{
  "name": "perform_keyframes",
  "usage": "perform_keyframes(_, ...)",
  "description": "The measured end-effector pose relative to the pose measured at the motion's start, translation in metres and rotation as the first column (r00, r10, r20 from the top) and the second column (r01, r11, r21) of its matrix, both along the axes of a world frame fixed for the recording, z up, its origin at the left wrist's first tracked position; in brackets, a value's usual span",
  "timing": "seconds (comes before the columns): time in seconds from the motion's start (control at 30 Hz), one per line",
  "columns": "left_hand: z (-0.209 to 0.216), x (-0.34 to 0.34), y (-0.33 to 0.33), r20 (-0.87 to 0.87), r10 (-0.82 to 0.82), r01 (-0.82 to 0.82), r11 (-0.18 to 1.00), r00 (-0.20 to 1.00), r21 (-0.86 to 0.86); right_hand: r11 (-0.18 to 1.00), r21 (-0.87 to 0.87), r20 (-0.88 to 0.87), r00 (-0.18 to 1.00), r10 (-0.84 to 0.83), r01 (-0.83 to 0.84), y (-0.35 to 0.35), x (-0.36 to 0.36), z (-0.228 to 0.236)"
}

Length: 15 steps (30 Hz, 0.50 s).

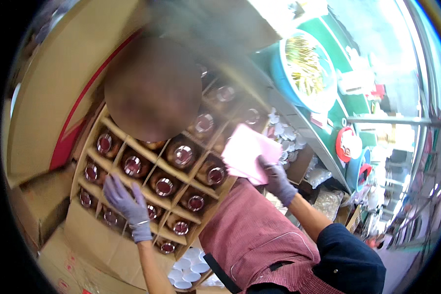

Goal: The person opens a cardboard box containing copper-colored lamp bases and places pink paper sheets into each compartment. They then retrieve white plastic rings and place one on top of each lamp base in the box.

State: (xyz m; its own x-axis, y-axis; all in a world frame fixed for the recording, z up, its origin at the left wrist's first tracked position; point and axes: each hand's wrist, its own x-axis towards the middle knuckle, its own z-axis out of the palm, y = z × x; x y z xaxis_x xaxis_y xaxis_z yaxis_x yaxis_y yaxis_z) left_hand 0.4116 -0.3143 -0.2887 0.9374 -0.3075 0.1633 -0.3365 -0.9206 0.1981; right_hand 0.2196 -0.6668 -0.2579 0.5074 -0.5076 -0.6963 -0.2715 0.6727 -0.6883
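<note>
Red print marks cardboard while right fingers grip pink sheets and left fingers spread over a divided carton.

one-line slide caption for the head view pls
Gloved left hand at a partitioned carton of shiny-topped brown items, gloved right hand holding pink sheets.

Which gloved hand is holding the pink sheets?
The right hand: it grips the pink sheets, while the left hand, open over the carton, has none.

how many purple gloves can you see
2: one on the left hand, over the divided box; one on the right hand, holding pink sheets.
</note>
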Motion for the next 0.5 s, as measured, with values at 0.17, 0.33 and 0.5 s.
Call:
perform_keyframes(0.17,-0.007,0.004,-0.171,-0.076,-0.341,0.327,0.933,0.937,-0.150,0.918,-0.156,-0.039,0.926,-0.376,0.366,-0.156,-0.132,-0.003)
perform_keyframes(0.33,-0.021,0.025,-0.283,-0.069,-0.571,0.564,0.820,0.818,-0.094,0.723,-0.488,-0.007,0.826,-0.564,0.489,-0.259,-0.229,-0.052)
perform_keyframes(0.5,-0.029,0.025,-0.339,-0.124,-0.714,0.724,0.685,0.689,0.078,0.696,-0.435,0.030,0.781,-0.623,0.572,-0.301,-0.233,-0.048)
